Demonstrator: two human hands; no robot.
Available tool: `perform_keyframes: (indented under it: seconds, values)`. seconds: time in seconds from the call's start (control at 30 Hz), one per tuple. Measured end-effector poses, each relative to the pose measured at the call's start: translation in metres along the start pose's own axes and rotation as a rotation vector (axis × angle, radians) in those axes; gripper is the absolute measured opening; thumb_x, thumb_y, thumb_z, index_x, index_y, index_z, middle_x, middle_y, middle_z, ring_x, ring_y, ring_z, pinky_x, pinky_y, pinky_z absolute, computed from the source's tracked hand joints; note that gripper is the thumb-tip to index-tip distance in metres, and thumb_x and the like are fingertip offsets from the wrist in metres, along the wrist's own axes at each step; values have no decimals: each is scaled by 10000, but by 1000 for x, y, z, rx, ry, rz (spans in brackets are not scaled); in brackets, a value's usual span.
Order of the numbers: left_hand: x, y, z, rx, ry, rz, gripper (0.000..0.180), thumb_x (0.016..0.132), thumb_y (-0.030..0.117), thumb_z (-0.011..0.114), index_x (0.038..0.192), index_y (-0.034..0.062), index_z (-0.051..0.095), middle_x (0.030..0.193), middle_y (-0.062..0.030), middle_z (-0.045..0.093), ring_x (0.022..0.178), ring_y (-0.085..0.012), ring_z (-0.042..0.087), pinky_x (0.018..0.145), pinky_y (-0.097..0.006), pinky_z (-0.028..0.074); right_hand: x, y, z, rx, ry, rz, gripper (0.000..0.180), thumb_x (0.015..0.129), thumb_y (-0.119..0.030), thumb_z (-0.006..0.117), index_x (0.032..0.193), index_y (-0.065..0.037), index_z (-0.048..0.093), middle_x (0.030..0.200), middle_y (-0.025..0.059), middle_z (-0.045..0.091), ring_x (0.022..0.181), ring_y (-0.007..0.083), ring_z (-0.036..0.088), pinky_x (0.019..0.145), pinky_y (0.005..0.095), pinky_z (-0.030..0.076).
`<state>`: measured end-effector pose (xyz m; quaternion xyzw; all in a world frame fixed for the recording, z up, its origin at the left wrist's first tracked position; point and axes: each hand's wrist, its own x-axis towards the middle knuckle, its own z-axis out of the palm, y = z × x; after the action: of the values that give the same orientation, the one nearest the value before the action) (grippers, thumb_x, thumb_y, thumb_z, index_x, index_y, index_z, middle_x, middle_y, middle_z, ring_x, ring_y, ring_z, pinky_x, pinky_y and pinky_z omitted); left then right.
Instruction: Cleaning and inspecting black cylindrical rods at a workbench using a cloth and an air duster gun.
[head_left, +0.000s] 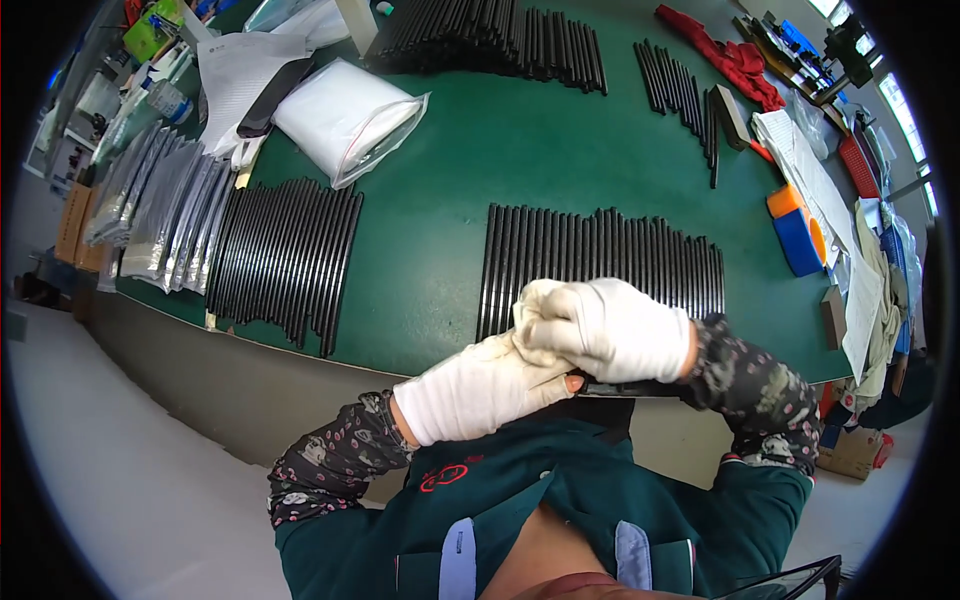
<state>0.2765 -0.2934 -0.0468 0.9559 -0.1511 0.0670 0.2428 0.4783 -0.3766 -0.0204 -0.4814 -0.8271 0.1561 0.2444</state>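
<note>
Both my hands wear white gloves and meet at the table's near edge, in front of a row of black rods [600, 245]. My left hand [485, 388] is closed, its bare thumb tip poking out of the glove. Its other fingers are mostly covered by my right hand [610, 328], which is curled shut against them. What lies between the fingers is hidden. A dark, narrow piece [615, 388] shows just below my right hand, close to the left thumb tip; its kind is unclear.
Another row of black rods [285, 260] lies left, beside plastic-bagged packs [180, 210]. A white bagged bundle [345, 115] sits behind. More rods [480, 40] are heaped at the far side. At right are a blue-and-orange object [797, 230], papers [815, 180] and a red cloth [725, 60].
</note>
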Motion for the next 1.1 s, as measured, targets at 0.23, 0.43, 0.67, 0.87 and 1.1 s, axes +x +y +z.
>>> perform_keyframes:
  seconds: [0.23, 0.43, 0.67, 0.87, 1.1]
  values:
    - [4, -5, 2, 127, 140, 55, 290, 873, 150, 555, 1151, 75, 583, 1254, -94, 559, 1182, -272, 529, 1010, -395, 435, 43, 56, -20, -274, 400, 168, 111, 825, -52, 627, 924, -94, 600, 908, 72, 613, 781, 265, 632, 676, 360, 537]
    - [3, 1, 4, 144, 123, 49, 282, 861, 158, 564, 1127, 70, 596, 1266, -88, 551, 1200, -264, 512, 1024, -383, 416, 61, 55, 6, -218, 197, -122, 115, 815, -50, 603, 900, -128, 595, 921, 32, 628, 746, 196, 649, 617, 294, 563]
    - [3, -4, 0, 69, 95, 47, 325, 869, 143, 520, 1180, 68, 573, 1313, -109, 536, 1224, -271, 505, 1040, -394, 408, 60, 19, 12, -10, -14, -190, 135, 891, -182, 601, 1022, -152, 615, 952, 45, 626, 824, 242, 652, 693, 325, 566]
    - [3, -4, -1, 51, 114, 43, 305, 865, 149, 521, 1147, 56, 587, 1268, -111, 554, 1208, -275, 509, 999, -385, 420, 83, 59, -31, -7, 180, 219, 199, 913, -184, 588, 1087, -99, 635, 942, 76, 640, 826, 258, 660, 722, 346, 551]
    - [3, -4, 3, 81, 150, 81, 300, 869, 154, 525, 1142, 48, 588, 1274, -114, 550, 1213, -273, 507, 1004, -384, 422, 76, 96, -12, 38, -5, 122, 244, 805, 25, 631, 1033, -62, 634, 1009, 48, 645, 921, 237, 627, 845, 318, 516]
